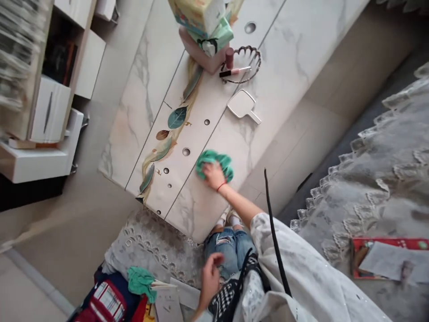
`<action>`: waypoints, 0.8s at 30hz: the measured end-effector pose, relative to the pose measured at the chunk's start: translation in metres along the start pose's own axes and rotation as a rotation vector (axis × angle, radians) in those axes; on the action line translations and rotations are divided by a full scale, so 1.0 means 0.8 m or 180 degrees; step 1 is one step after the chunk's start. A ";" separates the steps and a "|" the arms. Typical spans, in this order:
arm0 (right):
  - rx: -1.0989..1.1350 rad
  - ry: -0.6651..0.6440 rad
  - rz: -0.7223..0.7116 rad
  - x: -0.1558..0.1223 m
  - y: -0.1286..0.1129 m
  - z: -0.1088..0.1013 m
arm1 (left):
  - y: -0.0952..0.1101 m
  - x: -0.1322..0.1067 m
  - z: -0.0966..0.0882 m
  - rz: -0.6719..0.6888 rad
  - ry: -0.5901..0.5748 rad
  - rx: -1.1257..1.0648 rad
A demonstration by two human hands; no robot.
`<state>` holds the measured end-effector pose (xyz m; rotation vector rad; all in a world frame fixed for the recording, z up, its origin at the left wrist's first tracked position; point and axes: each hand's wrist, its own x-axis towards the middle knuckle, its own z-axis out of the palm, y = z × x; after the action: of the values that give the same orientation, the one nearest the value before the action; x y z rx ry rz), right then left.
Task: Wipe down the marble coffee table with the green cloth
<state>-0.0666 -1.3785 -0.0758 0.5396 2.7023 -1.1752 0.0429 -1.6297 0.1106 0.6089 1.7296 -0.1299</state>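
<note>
My right hand [213, 175], with a red string at the wrist, presses a crumpled green cloth [226, 164] onto the marble-patterned table [187, 203]. Its fingers are bunched over the cloth and slightly blurred. Low in the view, my left hand [210, 278] hangs beside my jeans, off the table, its fingers loosely bent and nothing seen in it. Farther up the table lies a white hand mirror [241, 103]. Beyond it is a scalloped glass dish [259, 60] with a dark pink tube [229, 58] and a lip gloss [231, 72].
A pink holder [214, 65] with tissue packs [194, 15] stands at the far end. Lace-covered seating [351, 192] runs along the right, bearing a red-edged book [395, 243]. Lower left are a second green cloth [140, 281] and a bag [107, 297]. White drawers [50, 109] stand left.
</note>
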 end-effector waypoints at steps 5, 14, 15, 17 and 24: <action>-0.0256 -0.1562 -0.2147 -0.014 -0.079 0.060 | 0.050 0.060 -0.090 -0.0218 0.2284 -0.1815; -0.0705 -0.0450 -0.0670 0.274 0.098 -0.226 | 0.287 0.187 -0.311 0.1908 0.3530 -0.1840; -0.0674 -0.0406 -0.0608 0.286 0.105 -0.237 | 0.301 0.199 -0.338 0.1970 0.3609 -0.1745; -0.0632 -0.0385 -0.0472 0.284 0.105 -0.236 | 0.320 0.226 -0.386 0.1934 0.3622 -0.1544; -0.0655 -0.1909 -0.1642 0.127 0.073 -0.156 | 0.416 0.336 -0.410 0.0296 0.2089 -0.1234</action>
<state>-0.1369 -1.2232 -0.0576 -0.4963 2.4205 -0.9251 -0.1247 -1.1251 0.0219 0.4642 2.2686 0.5150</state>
